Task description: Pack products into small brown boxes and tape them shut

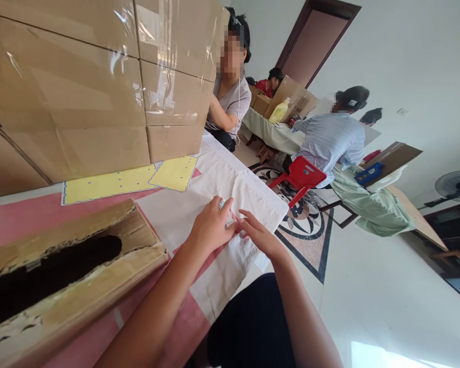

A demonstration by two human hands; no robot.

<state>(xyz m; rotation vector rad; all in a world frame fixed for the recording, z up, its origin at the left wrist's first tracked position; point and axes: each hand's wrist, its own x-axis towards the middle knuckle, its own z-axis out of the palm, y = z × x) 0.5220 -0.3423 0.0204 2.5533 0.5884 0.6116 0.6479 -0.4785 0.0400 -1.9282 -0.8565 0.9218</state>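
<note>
Over the near corner of the cloth-covered table (249, 197), my left hand (210, 225) curls its fingers and thumb around a small white thing (230, 220). A pale blue-green bit shows by its fingertips, and the kind of thing is hidden by the fingers. My right hand (261, 236) meets it from the right, fingertips bent together against the same spot beside my left thumb. Whatever those right fingers pinch is too small to make out. Left of my forearm lies a cardboard box (147, 240) with a ragged long opening, dark inside.
Taped cartons (99, 102) are stacked along the table's far left. Yellow paper sheets (111, 185) lie at their foot. A person (232, 102) sits beyond the cartons; another (329, 138) sits on a red chair (306, 176) at a green-covered table. A fan (458, 184) stands right.
</note>
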